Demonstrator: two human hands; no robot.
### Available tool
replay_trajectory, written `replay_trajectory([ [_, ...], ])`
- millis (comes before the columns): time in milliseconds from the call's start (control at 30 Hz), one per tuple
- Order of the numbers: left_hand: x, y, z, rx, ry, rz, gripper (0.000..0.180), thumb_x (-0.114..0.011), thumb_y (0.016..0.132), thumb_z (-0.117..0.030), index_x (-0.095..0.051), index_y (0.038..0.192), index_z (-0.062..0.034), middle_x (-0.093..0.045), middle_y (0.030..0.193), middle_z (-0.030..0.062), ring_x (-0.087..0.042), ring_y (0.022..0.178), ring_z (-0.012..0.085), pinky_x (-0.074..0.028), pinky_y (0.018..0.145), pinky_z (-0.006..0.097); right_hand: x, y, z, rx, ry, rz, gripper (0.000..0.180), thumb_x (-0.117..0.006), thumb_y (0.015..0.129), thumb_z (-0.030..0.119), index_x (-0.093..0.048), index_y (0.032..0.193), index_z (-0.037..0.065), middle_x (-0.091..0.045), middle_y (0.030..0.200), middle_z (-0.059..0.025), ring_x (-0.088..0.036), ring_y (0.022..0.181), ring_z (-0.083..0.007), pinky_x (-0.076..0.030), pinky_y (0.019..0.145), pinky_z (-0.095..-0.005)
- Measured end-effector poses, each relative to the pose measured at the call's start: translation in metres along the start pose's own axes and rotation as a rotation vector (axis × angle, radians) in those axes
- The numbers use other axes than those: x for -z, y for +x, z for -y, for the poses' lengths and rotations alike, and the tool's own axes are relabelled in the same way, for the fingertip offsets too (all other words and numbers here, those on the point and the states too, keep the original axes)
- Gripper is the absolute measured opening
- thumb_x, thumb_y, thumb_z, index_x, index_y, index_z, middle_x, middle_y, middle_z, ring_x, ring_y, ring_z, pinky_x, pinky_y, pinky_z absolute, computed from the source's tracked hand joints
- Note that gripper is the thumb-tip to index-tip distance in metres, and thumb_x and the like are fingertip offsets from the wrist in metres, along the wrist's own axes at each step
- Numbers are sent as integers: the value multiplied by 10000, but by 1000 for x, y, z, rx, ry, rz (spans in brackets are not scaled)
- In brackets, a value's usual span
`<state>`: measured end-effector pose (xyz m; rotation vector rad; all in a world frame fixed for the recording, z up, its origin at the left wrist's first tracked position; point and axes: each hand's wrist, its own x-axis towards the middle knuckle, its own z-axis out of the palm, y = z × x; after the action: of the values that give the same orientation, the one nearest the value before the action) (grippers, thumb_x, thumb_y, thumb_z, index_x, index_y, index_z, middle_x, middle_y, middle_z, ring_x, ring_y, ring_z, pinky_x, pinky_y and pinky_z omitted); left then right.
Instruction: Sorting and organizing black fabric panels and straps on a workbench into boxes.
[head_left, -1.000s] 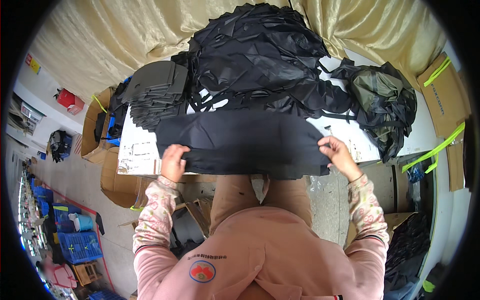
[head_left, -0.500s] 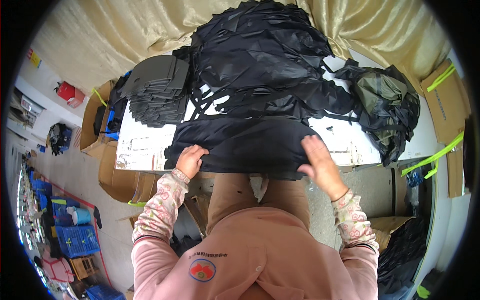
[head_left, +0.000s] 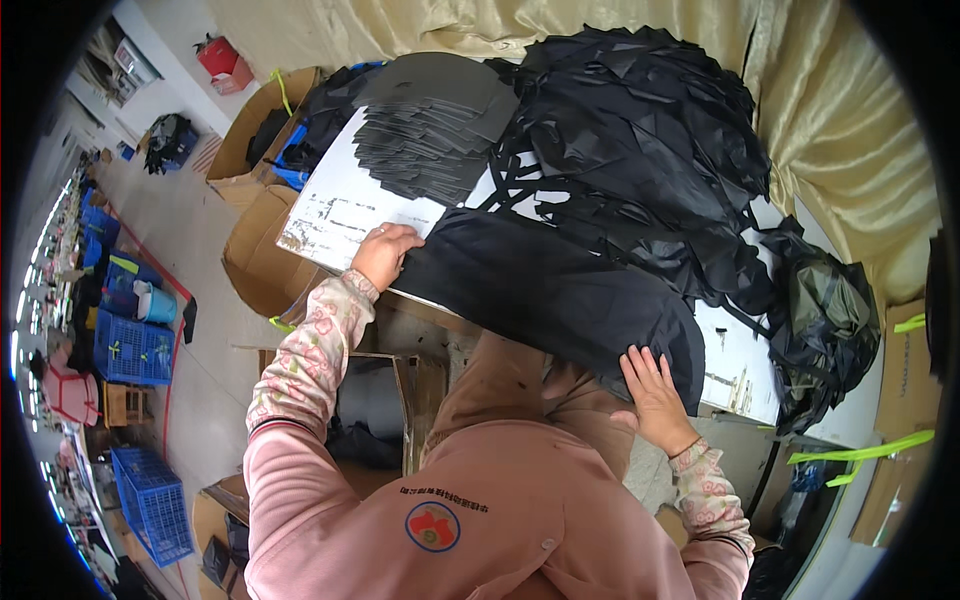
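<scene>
A long black fabric piece (head_left: 540, 290) with a rounded right end lies along the table's near edge, part of it hanging over. My left hand (head_left: 388, 255) is at its left end, fingers bent and closed on the fabric's edge. Toward the rounded end, my right hand (head_left: 655, 398) rests flat on the cloth with its fingers stretched out and thumb apart. Behind the piece spreads a large heap of black fabric pieces (head_left: 640, 130). A stack of dark grey rounded panels (head_left: 430, 110) sits at the back left.
The white table (head_left: 335, 215) has a worn surface. On its right lies a black and olive fabric bundle (head_left: 825, 310). Cardboard boxes (head_left: 265, 245) stand against the left side, and blue crates (head_left: 135, 345) are farther off. Gold curtains (head_left: 850, 130) hang behind.
The view has turned, so the table now slants down to the right. My left hand has shifted to the fabric's left end; my right hand, raised before, now lies on the cloth.
</scene>
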<state>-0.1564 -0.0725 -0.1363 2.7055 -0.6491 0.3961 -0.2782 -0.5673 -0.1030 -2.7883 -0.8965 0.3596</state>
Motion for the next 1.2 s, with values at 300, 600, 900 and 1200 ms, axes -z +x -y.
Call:
replay_trajectory([
  [300, 36, 76, -100, -426, -194, -239, 258, -552, 775, -85, -644, 1014, -115, -648, 930, 53, -615, 871, 247, -454, 802, 360, 87, 154, 76, 287, 1035, -308, 815, -675, 814, -6, -202, 1475, 45, -456, 1387, -192, -391, 1328, -232, -261, 1104, -347],
  [600, 93, 149, 25, -24, -78, -595, 173, -598, 815, -27, -639, 977, -73, -626, 904, 120, -587, 884, 326, -470, 803, 398, 55, 243, 98, 152, 1453, -237, 282, -576, 902, -13, -546, 1183, -10, -632, 905, -48, -603, 813, -112, -486, 775, -236],
  [900, 103, 157, 86, 49, 8, -379, 195, -674, 787, -151, -649, 976, -113, -635, 900, 106, -597, 931, 304, -472, 830, 395, 6, 274, 90, 120, 841, -222, 211, -635, 845, 3, -624, 1056, 19, -631, 850, -50, -597, 766, -127, -491, 711, -246],
  [1200, 109, 143, 100, 50, 150, -239, 242, -685, 821, -236, -645, 1028, -120, -627, 981, 116, -583, 974, 297, -468, 867, 381, -18, 266, 189, 659, 133, -12, 465, -745, 726, 245, -551, 1117, 86, -548, 995, -77, -526, 962, -268, -413, 814, -386],
])
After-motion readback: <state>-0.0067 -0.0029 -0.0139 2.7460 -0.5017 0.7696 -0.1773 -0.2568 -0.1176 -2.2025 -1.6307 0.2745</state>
